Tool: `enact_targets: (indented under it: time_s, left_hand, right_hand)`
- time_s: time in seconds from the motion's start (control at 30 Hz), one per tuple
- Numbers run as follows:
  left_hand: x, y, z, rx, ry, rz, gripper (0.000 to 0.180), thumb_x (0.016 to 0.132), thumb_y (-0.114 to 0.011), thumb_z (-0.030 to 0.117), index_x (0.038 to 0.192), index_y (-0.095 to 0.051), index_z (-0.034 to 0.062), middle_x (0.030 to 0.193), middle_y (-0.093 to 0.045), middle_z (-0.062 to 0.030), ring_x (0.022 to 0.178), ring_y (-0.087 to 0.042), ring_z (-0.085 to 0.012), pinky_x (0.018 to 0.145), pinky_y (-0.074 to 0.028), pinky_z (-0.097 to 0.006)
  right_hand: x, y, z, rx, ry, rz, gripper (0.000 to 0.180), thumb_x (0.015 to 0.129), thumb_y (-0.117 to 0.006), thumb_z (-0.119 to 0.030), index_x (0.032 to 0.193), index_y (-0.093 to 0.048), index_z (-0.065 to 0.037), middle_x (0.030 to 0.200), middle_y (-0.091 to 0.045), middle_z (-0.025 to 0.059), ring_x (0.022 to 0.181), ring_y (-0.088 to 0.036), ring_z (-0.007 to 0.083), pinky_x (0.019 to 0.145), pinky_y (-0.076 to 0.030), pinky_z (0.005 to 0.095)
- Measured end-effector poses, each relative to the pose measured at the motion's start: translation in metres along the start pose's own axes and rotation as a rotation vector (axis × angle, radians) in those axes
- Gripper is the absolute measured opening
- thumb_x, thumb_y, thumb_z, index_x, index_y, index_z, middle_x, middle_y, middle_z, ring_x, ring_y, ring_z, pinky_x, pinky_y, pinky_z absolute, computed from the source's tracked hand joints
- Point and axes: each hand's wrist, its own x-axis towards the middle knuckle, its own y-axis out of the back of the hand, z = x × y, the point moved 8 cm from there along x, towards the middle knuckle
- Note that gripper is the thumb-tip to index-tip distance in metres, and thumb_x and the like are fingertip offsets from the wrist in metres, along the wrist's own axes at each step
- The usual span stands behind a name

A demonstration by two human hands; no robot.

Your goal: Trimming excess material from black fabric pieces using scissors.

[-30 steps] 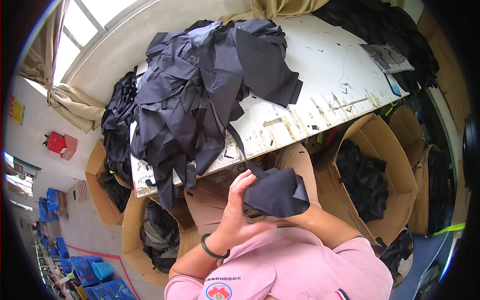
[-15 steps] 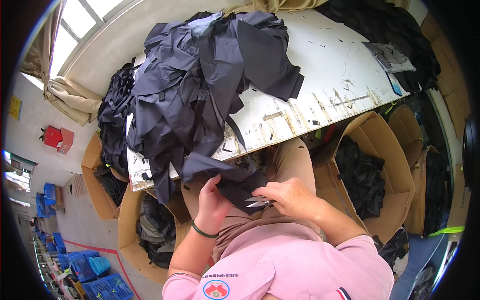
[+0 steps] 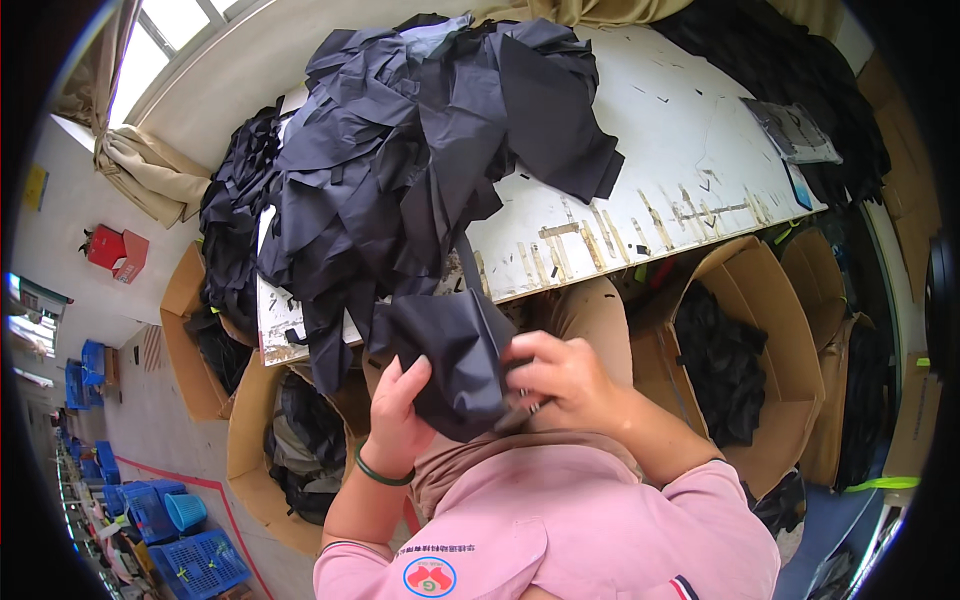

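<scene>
Over my lap a dark piece of fabric [image 3: 455, 350] spreads out, creased and partly draped. At its left side my left hand [image 3: 402, 405] grips the cloth, thumb raised and the other fingers mostly behind the fabric. My right hand [image 3: 562, 380] is closed around a small pair of scissors [image 3: 515, 417], whose metal blades point left beside the lower edge of the cloth. Motion smears the right fingers and the blades, so whether the blades touch the cloth cannot be made out. Just beyond, a large heap of similar dark fabric pieces [image 3: 400, 150] hangs over the table edge.
The worn white table [image 3: 660, 130] carries tape marks and small scraps. A plastic-wrapped packet [image 3: 797, 133] lies at its right, near more black fabric [image 3: 790, 70]. Cardboard boxes holding dark items stand right [image 3: 790, 400] and left [image 3: 250, 450]. Blue crates [image 3: 200, 565] sit on the floor at far left.
The cloth has been lifted and opened out toward me, showing a broader face. My left hand has shifted slightly left, and my right hand has moved up a little, with the scissors turned and blurred.
</scene>
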Motion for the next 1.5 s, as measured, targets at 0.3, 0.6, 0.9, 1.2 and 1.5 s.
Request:
enact_targets:
  time_s: [0.3,0.6,0.9,1.2,1.5]
  left_hand:
    - [-0.02,-0.015,0.012,0.205,-0.035,-0.228,0.048,0.09,-0.06,0.012,0.131,-0.046,-0.0064,0.132,-0.053,-0.0155,0.122,-0.05,-0.0251,0.104,-0.037,-0.038]
    - [0.01,0.026,-0.001,0.583,-0.154,0.025,0.048,0.085,-0.057,-0.007,0.128,-0.041,0.0047,0.094,-0.063,-0.0045,0.085,-0.058,-0.0083,0.079,-0.045,-0.021]
    - [-0.016,-0.015,0.054,1.085,-0.897,-0.019,0.038,0.083,-0.065,0.005,0.117,-0.049,0.0009,0.114,-0.06,-0.0172,0.111,-0.056,-0.0276,0.105,-0.036,-0.043]
    - [0.008,-0.052,0.01,1.182,-0.653,-0.37,0.058,0.07,-0.082,0.01,0.118,-0.05,0.0054,0.087,-0.064,-0.005,0.075,-0.064,-0.0184,0.106,-0.035,-0.049]
    - [0.017,-0.047,0.008,1.172,-0.417,-0.382,0.02,0.07,-0.078,0.002,0.084,-0.064,0.0007,0.077,-0.065,-0.0086,0.07,-0.062,-0.0211,0.099,-0.044,-0.042]
  right_hand:
    - [-0.02,0.002,-0.027,0.505,-0.08,-0.084,0.022,0.076,-0.079,-0.011,0.081,-0.059,-0.003,0.079,-0.06,0.0081,0.065,-0.06,0.0179,0.057,-0.045,0.0279]
    - [-0.045,-0.01,0.052,0.691,-0.625,0.333,0.018,0.082,-0.075,-0.01,0.083,-0.058,-0.004,0.073,-0.054,-0.0062,0.065,-0.044,0.0001,0.056,-0.038,0.0184]
    - [-0.04,0.0,0.057,0.55,-0.571,0.407,0.02,0.08,-0.077,-0.011,0.078,-0.059,-0.005,0.065,-0.047,-0.0089,0.06,-0.038,0.0003,0.052,-0.032,0.0194]
    - [-0.032,-0.007,0.035,0.518,-0.54,0.257,0.017,0.08,-0.076,-0.011,0.08,-0.061,-0.003,0.071,-0.059,-0.0006,0.065,-0.048,0.0043,0.057,-0.041,0.023]
    - [-0.029,0.013,0.027,0.225,-0.274,0.337,0.026,0.075,-0.08,-0.01,0.089,-0.06,-0.002,0.085,-0.06,0.0058,0.07,-0.056,0.0114,0.06,-0.045,0.0246]
